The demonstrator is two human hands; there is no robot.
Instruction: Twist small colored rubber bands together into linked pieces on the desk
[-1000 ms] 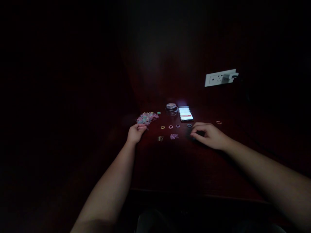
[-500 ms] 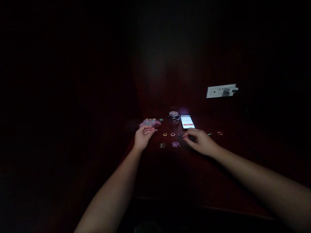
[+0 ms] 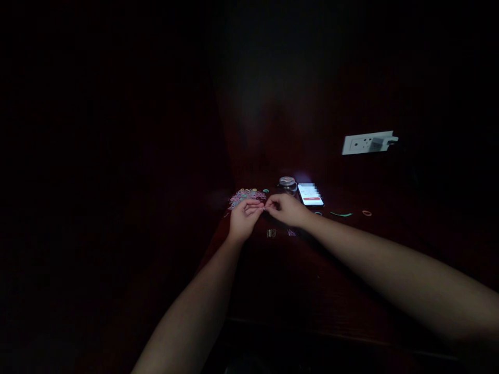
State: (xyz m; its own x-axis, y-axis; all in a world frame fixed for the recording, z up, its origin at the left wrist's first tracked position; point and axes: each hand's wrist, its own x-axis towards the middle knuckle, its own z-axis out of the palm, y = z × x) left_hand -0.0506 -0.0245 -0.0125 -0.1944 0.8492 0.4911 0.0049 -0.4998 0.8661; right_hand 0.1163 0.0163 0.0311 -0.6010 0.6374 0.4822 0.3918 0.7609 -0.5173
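Both bare hands met over the dark red-brown wooden counter [image 3: 296, 291], toward its left edge. The grip of the left hand [image 3: 244, 218] was closed at the fingertips on a small pale piece [image 3: 264, 209], probably an elastic loop, though dim light and size left this uncertain. The right hand [image 3: 287, 209] had thumb and forefinger right at the same piece; whether its grip was closed on it could not be told.

A loose pile of small pastel loops [image 3: 245, 196] lay just beyond the left hand, by the counter's left edge, with a teal ring [image 3: 265, 190] beside it. Nearer the front edge than the hands lay a small yellowish cluster [image 3: 271, 233] and, to its right, a purple cluster [image 3: 291, 232], partly hidden by the right hand.

Beyond the right hand stood a clear round jar with a pale lid [image 3: 287, 183], beside a phone with a lit screen [image 3: 311, 194]. Toward the right edge: a partly covered blue ring [image 3: 318, 213], a thin green strip [image 3: 341, 214] and an orange ring [image 3: 367, 213]. A white wall socket [image 3: 360, 144] held a plug [image 3: 391, 140].
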